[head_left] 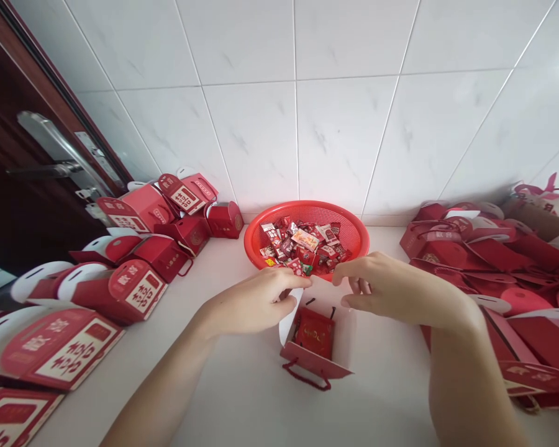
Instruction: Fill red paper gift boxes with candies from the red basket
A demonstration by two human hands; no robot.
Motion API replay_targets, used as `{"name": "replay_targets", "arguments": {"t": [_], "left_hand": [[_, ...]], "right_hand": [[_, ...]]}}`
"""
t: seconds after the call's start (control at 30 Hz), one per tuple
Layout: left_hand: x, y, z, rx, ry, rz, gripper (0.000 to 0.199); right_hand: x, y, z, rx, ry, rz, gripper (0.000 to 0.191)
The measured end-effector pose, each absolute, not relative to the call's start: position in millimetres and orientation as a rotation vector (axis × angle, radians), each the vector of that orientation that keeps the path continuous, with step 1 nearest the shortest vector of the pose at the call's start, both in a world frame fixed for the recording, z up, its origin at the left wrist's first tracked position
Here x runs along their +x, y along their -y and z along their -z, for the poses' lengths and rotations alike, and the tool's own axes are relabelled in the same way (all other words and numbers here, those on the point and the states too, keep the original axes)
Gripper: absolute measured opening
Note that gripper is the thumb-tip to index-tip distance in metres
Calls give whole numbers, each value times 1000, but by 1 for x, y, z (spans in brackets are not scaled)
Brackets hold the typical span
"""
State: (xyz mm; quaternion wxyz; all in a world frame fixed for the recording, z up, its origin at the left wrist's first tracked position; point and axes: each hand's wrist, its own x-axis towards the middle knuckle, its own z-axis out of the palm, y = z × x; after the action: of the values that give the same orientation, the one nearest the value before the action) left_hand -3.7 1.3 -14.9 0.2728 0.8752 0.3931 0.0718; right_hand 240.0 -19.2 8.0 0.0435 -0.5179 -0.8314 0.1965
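A red paper gift box point(317, 371) with a dark red cord handle stands with its top open in front of me. Its inside is white, and a smaller red packet with gold print point(314, 333) lies in it. My left hand point(261, 298) is closed on the box's left flap, thumb and fingers bent around its upper edge. At the far right corner of the box hovers my right hand point(382, 288), its thumb and index finger apart with nothing visible between them. Just beyond both hands sits a red plastic basket point(256, 242) of wrapped candies point(305, 240).
Several closed red gift boxes point(142, 292) line the left side of the white table point(242, 397). More red boxes point(484, 239) crowd the right, near a cardboard carton point(535, 217). A tiled wall point(345, 124) rises behind; a dark door with a metal handle point(51, 133) is at left.
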Motion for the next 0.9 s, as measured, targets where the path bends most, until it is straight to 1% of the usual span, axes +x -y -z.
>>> {"name": "replay_targets", "arguments": {"t": [0.13, 0.3, 0.4, 0.5, 0.6, 0.77, 0.9], "left_hand": [[-3, 7, 9, 2383, -997, -279, 41], [-1, 9, 5, 2452, -952, -288, 38], [0, 7, 6, 2442, -945, -295, 38], [-1, 4, 7, 2435, -945, -307, 36], [-3, 1, 10, 2483, -998, -322, 35], [-5, -2, 13, 2569, -1145, -257, 41], [-2, 4, 14, 2612, -1144, -274, 41]], "right_hand": [[242, 22, -13, -1689, 2554, -584, 7], [239, 24, -16, -1718, 2567, -623, 5], [234, 25, -13, -1645, 2594, -645, 17], [230, 24, -9, -1575, 2661, -574, 25], [228, 23, -7, -1490, 2732, -510, 26], [225, 23, -8, -1409, 2782, -607, 23], [223, 21, -6, -1417, 2820, -573, 28]]}}
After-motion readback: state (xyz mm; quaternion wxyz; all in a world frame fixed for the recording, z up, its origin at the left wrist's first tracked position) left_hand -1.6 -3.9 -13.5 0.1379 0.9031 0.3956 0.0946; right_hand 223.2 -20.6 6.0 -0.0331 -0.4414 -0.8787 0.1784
